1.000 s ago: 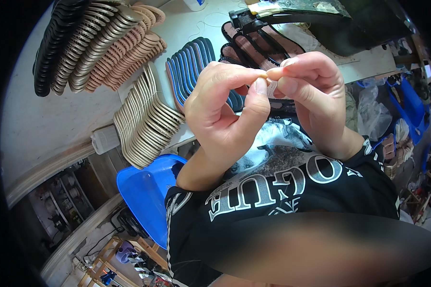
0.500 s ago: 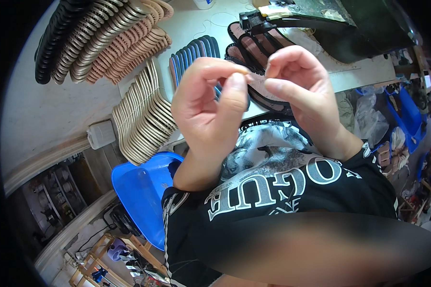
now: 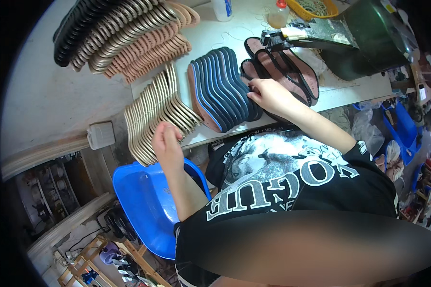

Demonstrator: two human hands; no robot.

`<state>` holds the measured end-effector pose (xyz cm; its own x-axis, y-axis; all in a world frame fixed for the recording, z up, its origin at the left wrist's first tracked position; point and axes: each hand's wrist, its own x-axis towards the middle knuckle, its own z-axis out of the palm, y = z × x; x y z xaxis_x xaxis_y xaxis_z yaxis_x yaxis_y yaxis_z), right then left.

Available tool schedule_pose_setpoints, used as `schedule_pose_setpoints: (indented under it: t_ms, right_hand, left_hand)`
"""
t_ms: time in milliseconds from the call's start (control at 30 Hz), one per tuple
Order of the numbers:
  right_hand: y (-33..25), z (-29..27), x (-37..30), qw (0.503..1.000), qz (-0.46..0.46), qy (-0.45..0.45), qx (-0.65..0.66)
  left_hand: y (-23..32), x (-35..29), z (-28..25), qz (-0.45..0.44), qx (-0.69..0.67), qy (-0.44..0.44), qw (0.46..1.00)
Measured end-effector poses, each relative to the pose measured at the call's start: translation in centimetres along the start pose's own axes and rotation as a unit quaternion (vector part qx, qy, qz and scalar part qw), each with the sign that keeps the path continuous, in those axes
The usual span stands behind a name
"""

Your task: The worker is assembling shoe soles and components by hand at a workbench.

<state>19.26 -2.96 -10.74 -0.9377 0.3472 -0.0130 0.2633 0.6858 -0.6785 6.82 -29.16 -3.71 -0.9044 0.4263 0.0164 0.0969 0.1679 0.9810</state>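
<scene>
The right hand [image 3: 266, 95], almost pinched together (on what, one cannot tell), lies beside the dark sole row [image 3: 219, 91] at the table's [image 3: 337, 94] near edge, where light contact best avoids toppling; the left hand [image 3: 168, 143], loosely curled, its hold unclear, overlaps the gold sole row [image 3: 146, 117].

Dark soles [image 3: 220, 91], several edged in blue, stand on edge in a close-packed row on the white surface [image 3: 246, 24]; the leftmost face is brownish. Gold-coloured soles [image 3: 148, 117], curved in profile, form a similar tight row just left of them.
</scene>
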Motion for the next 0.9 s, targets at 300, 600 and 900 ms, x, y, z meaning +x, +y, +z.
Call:
schedule_pose_setpoints:
  t_ms: [300,600,900]
  right_hand:
    - [-2.4,-4.1,2.5,0.972,0.084,-0.101,0.195]
    - [-3.0,-6.3,0.8,0.991,-0.092,0.035,0.089]
    - [0.6,-3.8,0.6,1.000,0.010,-0.021,0.004]
  left_hand:
    - [0.7,0.5,-3.5,-0.005,0.299,-0.144,0.943]
    - [2.0,3.2,1.0,0.047,0.177,-0.140,0.973]
    - [0.3,6.2,8.2,0.113,0.230,-0.224,0.940]
